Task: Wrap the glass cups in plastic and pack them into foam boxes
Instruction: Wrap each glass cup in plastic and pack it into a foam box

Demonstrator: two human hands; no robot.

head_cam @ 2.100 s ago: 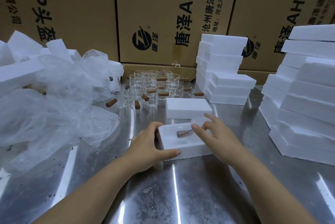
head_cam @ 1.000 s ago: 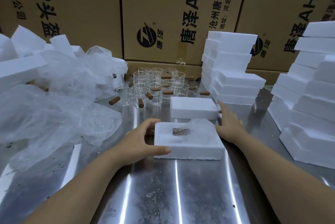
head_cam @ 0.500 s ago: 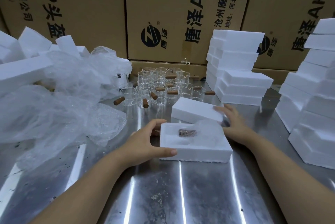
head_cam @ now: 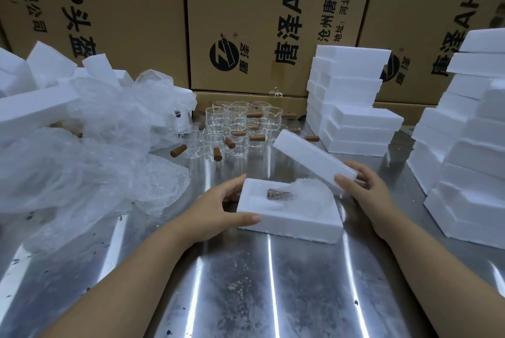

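The table (head_cam: 246,296) is glossy sheet metal, streaked with bright reflections and dotted with dark specks. The foam box (head_cam: 289,225) is matt white foam, grainy and rough along its lower edge. The foam lid (head_cam: 314,157) and the 2 foam stacks (head_cam: 352,108) are the same matt foam. Inside the box, wrinkled clear plastic wrap (head_cam: 311,195) covers a brown wooden handle (head_cam: 278,195). The glass cups (head_cam: 237,124) are clear and shiny, with smooth brown wood handles. The plastic heap (head_cam: 82,168) is crinkled, translucent film. The cartons (head_cam: 246,9) are matt brown cardboard.

a wall of tall printed cardboard cartons (head_cam: 254,4) behind a scuffed, glare-streaked steel table (head_cam: 240,288)
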